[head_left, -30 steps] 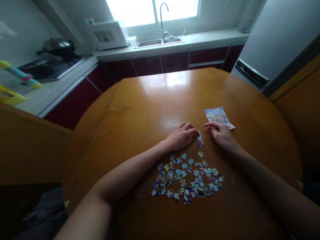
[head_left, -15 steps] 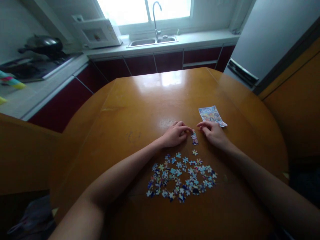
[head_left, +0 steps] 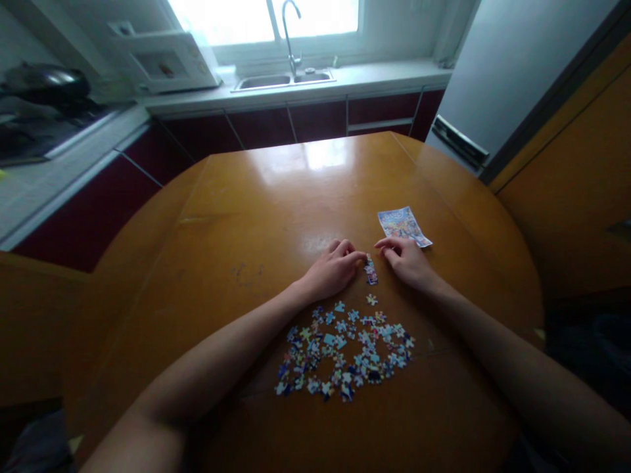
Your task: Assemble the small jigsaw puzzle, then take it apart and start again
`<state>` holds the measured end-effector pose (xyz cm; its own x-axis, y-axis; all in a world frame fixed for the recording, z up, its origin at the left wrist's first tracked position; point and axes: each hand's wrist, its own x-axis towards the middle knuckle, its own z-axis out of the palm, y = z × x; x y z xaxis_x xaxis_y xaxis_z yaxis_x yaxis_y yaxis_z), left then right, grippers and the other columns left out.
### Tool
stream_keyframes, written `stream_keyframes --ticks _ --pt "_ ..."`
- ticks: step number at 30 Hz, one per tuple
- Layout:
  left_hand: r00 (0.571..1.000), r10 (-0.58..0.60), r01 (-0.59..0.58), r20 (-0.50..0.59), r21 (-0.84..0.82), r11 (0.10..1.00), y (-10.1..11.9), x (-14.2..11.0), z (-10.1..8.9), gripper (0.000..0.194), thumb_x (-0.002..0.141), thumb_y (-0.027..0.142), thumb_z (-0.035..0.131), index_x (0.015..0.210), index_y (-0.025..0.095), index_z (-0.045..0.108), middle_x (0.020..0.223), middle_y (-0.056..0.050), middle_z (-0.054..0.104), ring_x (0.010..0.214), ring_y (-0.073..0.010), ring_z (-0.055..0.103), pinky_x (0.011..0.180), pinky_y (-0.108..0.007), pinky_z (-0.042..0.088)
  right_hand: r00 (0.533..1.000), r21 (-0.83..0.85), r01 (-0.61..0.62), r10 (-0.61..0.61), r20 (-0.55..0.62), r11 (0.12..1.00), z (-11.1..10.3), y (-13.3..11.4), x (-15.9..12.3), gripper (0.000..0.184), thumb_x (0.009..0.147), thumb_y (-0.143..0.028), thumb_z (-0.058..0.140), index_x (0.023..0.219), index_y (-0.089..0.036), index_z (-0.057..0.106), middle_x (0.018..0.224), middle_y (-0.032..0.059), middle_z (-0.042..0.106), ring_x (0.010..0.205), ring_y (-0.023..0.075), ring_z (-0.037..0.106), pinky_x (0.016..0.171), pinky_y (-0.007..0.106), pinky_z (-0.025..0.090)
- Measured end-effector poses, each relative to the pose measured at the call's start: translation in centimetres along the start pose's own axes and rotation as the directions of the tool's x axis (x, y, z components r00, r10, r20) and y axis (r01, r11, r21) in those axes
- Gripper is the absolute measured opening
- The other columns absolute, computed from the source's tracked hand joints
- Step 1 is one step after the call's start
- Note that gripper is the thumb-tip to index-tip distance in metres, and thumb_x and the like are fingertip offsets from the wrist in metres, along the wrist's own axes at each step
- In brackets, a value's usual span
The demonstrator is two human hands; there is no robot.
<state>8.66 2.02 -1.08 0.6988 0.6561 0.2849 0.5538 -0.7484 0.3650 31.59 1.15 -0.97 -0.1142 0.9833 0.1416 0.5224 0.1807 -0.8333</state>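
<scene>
Head view: the left hand [head_left: 335, 266] rested on the tabletop [head_left: 286, 190] with its fingers curled, the index finger reaching to the far end of a short strip of joined jigsaw pieces [head_left: 371, 270]. That finger seemed placed to steady the strip, though the pieces were so small and dim that a pinch could not be told from a light touch. The right hand [head_left: 405, 261] lay just across from it, fingers bent and gathered toward the thumb; whether they gripped a piece could not be made out. The strip sat in the gap between the hands — probably there because both could reach it.

A single piece [head_left: 371, 299] lay just on the near side of the strip, and beyond it the loose pieces [head_left: 340, 360] spread between the forearms, likely left flat and scattered so that each one showed. The printed sheet [head_left: 400, 222] lay picture up beside the right hand, perhaps for easy glancing.

No box or tray held the pieces — they lay straight on the wood. Farther off, the sink [head_left: 236, 89] had two basins, and what the dark pot [head_left: 44, 82] held was hidden.
</scene>
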Motion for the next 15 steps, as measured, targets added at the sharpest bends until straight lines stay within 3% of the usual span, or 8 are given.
stream_keyframes --ticks 10,15 --pt "0.999 0.027 -0.034 0.034 0.235 0.971 1.6 0.1 -0.7 0.028 0.098 0.021 0.05 0.123 0.027 0.06 0.125 -0.011 0.049 0.115 -0.0305 0.041 0.1 -0.047 0.038 1.0 -0.037 0.008 -0.007 0.006 0.999 -0.1 -0.2 -0.1 0.024 0.087 -0.018 0.052 0.097 -0.017 0.074 0.086 0.0068 0.075 0.076 0.0199 0.066 0.074 0.034 0.051" --pt "1.0 -0.005 0.002 0.019 0.191 0.982 1.2 0.2 -0.3 0.029 0.098 0.02 0.048 0.124 0.027 0.06 0.123 -0.01 0.05 0.113 -0.0292 0.042 0.1 -0.047 0.039 1.0 -0.038 0.006 -0.006 0.003 0.999 0.1 -0.3 -0.2 0.024 0.087 -0.018 0.052 0.097 -0.016 0.074 0.089 0.0076 0.075 0.076 0.0196 0.066 0.074 0.034 0.051"
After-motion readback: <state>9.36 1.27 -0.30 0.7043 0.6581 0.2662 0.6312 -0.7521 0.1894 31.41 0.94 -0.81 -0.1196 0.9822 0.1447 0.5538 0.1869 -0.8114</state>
